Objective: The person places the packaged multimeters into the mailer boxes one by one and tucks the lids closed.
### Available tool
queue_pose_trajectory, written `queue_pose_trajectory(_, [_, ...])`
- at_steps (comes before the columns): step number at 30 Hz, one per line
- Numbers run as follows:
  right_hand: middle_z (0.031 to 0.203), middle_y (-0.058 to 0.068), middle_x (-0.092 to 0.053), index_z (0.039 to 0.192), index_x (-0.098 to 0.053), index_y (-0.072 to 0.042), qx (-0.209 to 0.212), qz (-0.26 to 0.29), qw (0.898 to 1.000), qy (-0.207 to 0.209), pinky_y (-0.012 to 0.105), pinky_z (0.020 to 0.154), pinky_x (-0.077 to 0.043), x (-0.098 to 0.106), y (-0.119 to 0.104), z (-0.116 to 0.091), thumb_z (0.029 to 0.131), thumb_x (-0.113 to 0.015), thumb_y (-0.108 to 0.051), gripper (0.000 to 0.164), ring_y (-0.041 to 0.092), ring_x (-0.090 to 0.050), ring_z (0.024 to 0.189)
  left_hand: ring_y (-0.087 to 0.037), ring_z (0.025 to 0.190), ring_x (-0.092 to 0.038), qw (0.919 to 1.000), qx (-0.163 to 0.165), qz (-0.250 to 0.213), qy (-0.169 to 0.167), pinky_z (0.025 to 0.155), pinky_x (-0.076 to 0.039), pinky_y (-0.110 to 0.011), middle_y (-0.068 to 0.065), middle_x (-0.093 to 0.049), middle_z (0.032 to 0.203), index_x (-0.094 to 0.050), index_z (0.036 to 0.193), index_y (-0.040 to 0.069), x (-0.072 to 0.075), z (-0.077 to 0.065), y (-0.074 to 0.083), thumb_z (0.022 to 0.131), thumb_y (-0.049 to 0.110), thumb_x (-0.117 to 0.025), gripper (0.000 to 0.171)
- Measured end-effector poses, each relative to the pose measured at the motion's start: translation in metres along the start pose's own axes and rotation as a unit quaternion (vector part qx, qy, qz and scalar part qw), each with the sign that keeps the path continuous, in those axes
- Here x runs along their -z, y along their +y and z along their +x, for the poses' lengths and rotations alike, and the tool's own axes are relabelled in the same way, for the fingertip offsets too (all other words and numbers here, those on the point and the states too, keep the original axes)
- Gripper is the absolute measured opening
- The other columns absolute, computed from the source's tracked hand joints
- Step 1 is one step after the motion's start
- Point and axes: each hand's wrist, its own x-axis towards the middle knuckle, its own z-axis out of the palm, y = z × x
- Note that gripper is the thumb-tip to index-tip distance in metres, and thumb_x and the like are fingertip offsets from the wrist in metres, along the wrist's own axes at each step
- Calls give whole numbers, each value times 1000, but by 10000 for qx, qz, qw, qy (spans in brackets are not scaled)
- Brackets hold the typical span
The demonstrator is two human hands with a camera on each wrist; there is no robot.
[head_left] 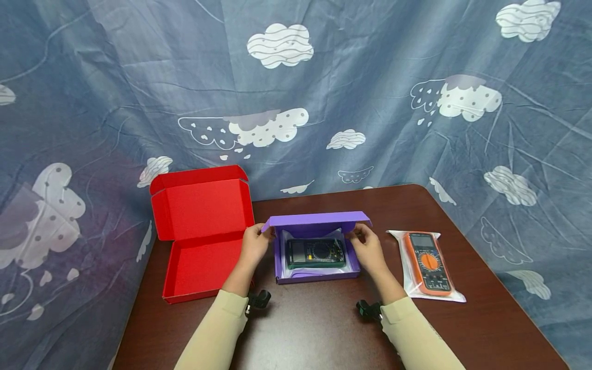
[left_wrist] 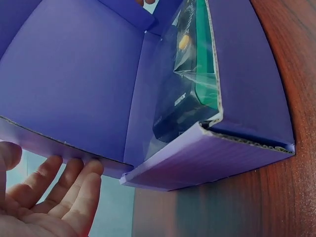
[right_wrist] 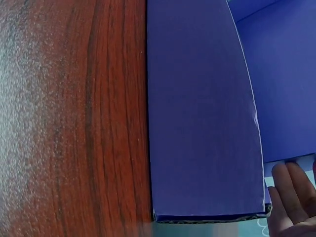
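A purple cardboard box (head_left: 319, 277) stands in the middle of the table, its lid (head_left: 319, 219) raised and tilted forward over it. Inside lies a dark multimeter (head_left: 316, 253) with a green edge, wrapped in clear plastic. At the lid's left side is my left hand (head_left: 256, 245); in the left wrist view its extended fingers (left_wrist: 74, 190) touch the outer face of the side flap (left_wrist: 59, 153). My right hand (head_left: 368, 249) is at the lid's right side, and the right wrist view shows its fingers (right_wrist: 286, 190) against the flap there.
An open red cardboard box (head_left: 203, 264) stands on the left with its lid up. On the right lies an orange multimeter (head_left: 427, 264) in a clear bag. A blue cloud-patterned curtain (head_left: 324, 92) hangs behind the brown table (head_left: 314, 329).
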Motion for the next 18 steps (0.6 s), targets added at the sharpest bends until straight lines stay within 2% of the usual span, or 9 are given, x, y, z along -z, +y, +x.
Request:
queue_pose_trajectory(3, [97,24,-70,109,-65,14,-33,190,9998,-44,15,75,-48,3,0,1,99,-62,1,17,10,-64,84,-42,77,-72,10000,14,5,-40,78,-60,-50,-25,-71,82,-71,89,-15,0,1,0,94,-4,-58,18])
queue_pose_trajectory(6, [101,30,-69,112,-63,18,-200,367,9991,-104,16,75,-50,5,-1,1,102,-57,1,20,21,-70,88,-43,78,-72,9999,128,-16,-79,77,-60,-48,-25,-72,82,-71,92,-15,1,1,-2,99,3,-60,22])
queue_pose_trajectory(10, [102,31,-70,108,-63,16,-487,422,9978,-139,17,76,-50,7,-2,2,105,-54,-4,23,37,-72,95,-46,81,-72,9994,289,-128,-122,78,-60,-48,-25,-71,82,-71,94,-16,1,3,-4,103,12,-61,31])
queue_pose_trajectory(12, [102,30,-71,103,-63,13,-603,369,9974,-168,17,77,-50,9,-2,3,106,-53,-6,23,40,-72,97,-47,82,-72,9992,330,-188,-129,78,-60,-48,-26,-72,83,-71,96,-16,1,3,-5,103,15,-62,33])
queue_pose_trajectory(15, [103,32,-71,86,-60,8,-741,353,9963,-252,17,77,-50,11,-1,6,106,-52,-8,27,37,-73,96,-47,83,-72,9987,382,-300,-120,79,-59,-48,-26,-72,83,-72,97,-15,1,4,-6,103,19,-63,36])
queue_pose_trajectory(18, [105,33,-70,92,-62,10,-935,363,9939,-452,19,76,-51,15,-1,9,106,-48,-7,26,27,-73,92,-45,83,-73,9985,472,-269,-93,81,-59,-49,-23,-72,82,-73,97,-13,2,4,-7,102,27,-65,42])
